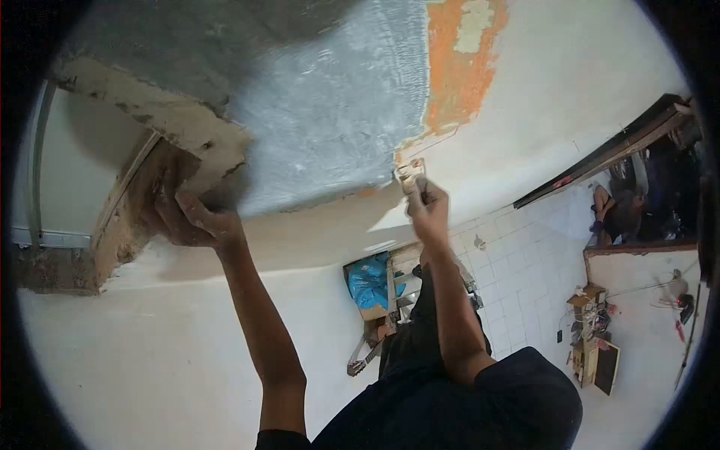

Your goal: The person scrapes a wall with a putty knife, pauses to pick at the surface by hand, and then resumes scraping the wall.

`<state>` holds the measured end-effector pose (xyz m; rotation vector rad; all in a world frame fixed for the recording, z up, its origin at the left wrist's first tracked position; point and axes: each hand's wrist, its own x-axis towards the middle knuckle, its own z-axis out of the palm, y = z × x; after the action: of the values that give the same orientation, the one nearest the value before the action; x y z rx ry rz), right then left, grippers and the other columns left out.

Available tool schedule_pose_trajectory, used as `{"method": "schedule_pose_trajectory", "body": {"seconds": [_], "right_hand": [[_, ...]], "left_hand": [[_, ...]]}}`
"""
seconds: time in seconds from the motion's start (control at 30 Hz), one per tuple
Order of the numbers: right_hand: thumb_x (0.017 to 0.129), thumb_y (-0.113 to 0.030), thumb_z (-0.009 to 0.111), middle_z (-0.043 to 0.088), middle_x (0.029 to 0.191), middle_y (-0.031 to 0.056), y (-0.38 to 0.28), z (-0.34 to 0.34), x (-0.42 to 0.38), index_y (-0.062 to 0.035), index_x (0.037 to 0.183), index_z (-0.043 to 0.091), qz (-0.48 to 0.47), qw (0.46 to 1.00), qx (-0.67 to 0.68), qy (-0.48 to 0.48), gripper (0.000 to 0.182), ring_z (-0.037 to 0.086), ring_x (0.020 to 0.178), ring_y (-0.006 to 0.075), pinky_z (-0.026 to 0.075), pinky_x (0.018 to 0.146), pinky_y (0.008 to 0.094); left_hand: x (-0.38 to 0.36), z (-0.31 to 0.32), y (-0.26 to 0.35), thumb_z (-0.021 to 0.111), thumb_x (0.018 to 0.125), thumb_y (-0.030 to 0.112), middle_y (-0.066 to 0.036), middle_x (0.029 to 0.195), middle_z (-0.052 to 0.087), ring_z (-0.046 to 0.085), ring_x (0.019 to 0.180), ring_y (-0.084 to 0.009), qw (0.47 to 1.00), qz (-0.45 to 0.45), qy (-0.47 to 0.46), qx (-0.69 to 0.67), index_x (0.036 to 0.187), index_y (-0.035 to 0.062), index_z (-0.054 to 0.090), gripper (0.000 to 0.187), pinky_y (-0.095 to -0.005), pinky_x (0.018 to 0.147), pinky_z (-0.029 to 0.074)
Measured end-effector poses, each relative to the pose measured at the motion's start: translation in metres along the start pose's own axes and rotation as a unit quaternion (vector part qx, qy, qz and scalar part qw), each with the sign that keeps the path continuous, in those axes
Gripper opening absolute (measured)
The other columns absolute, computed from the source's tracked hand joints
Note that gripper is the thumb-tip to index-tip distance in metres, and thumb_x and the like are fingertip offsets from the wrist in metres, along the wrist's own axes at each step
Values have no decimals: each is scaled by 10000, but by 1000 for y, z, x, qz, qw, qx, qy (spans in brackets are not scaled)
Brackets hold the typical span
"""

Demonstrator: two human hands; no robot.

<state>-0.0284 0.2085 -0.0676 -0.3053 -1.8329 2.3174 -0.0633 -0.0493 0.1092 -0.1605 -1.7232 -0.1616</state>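
Note:
My right hand (429,208) pinches a small flat piece (409,172), pale with brown smears, whose kind I cannot tell. It is right at the lower corner of a grey skim-coated patch (330,112), where the grey meets the cream wall (555,90). Beside that patch runs a strip of exposed orange paint (457,82) with pale spots. On the other side, my left hand (196,219) has its fingers bent round the rough plaster edge (217,150) of an opening; some fingertips are in shadow.
Below me are a blue plastic bag (369,282), a guitar headstock (363,361) and a white tiled floor (502,307). To the right, a person (626,214) shows beyond a dark-framed opening. A cluttered wooden shelf (589,330) stands lower right. A window frame (45,165) is at left.

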Motion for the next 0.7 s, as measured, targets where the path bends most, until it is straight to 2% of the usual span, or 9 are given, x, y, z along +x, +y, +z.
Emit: {"method": "schedule_pose_trajectory", "body": {"seconds": [0.07, 0.2, 0.27, 0.3, 0.33, 0.43, 0.47, 0.53, 0.7], "right_hand": [[914, -167, 607, 512, 578, -19, -12, -14, 7, 16, 784, 615, -68, 991, -110, -17, 224, 438, 522, 44, 346, 454, 246], [907, -192, 625, 524, 588, 0, -24, 19, -14, 0, 761, 588, 144, 977, 157, -2, 244, 470, 508, 55, 355, 446, 219], [913, -182, 617, 531, 593, -2, -22, 7, 1, 14, 791, 604, -48, 999, -12, 1, 231, 473, 526, 50, 362, 457, 224], [921, -233, 619, 431, 540, -57, -29, 2, 5, -61, 659, 503, -90, 995, -47, 19, 334, 375, 496, 24, 276, 440, 206], [922, -255, 619, 430, 541, -62, -32, -1, 8, -72, 660, 512, -98, 994, -58, 5, 338, 369, 477, 24, 265, 424, 208], [926, -288, 614, 418, 530, -68, -41, 33, -13, -99, 661, 518, 102, 984, 139, 37, 339, 345, 424, 25, 229, 378, 216], [926, -288, 614, 418, 530, -68, -40, 31, -10, -99, 661, 518, 102, 984, 141, 34, 339, 345, 424, 25, 229, 378, 216], [924, -287, 616, 410, 522, -66, -37, 19, 0, -105, 667, 523, 2, 997, 68, 24, 328, 348, 412, 25, 224, 370, 211], [908, -289, 635, 434, 527, -51, -75, 17, -6, -84, 668, 545, 35, 998, 39, 31, 328, 376, 397, 35, 221, 341, 211]], "left_hand": [[3, 3, 7, 346, 927, 362, -194, 1100, 586, 551, 987, -371, 999, -26, 47, -8, 1022, -34, 609, 484, -478, 869, 432], [4, 3, 4, 359, 916, 364, -204, 1100, 584, 526, 1039, -365, 998, -9, 7, -56, 1027, -34, 607, 482, -482, 877, 424], [7, 5, 10, 309, 924, 328, -193, 987, 609, 523, 990, -378, 999, -9, 42, -8, 932, -23, 647, 487, -513, 881, 393], [7, 3, 10, 309, 924, 328, -193, 987, 609, 523, 990, -378, 999, -7, 44, -7, 932, -23, 647, 487, -513, 881, 393], [7, 2, 10, 314, 921, 333, -185, 988, 611, 525, 989, -375, 1000, -2, 28, -2, 931, -19, 647, 484, -512, 882, 392], [3, 3, 10, 342, 930, 361, -197, 1035, 593, 516, 1008, -378, 1000, -15, 12, -9, 969, -28, 627, 484, -505, 867, 400], [3, 1, 9, 364, 941, 384, -216, 1082, 574, 506, 1028, -385, 999, -28, 6, -19, 1009, -41, 606, 494, -500, 852, 408], [4, -2, 10, 356, 946, 383, -224, 1073, 572, 503, 1024, -391, 1000, -17, 5, -17, 1001, -41, 609, 498, -504, 847, 406], [3, 3, 4, 319, 956, 381, -223, 1026, 583, 507, 1002, -403, 1000, 2, 21, -12, 981, -26, 621, 507, -516, 831, 404]]}}
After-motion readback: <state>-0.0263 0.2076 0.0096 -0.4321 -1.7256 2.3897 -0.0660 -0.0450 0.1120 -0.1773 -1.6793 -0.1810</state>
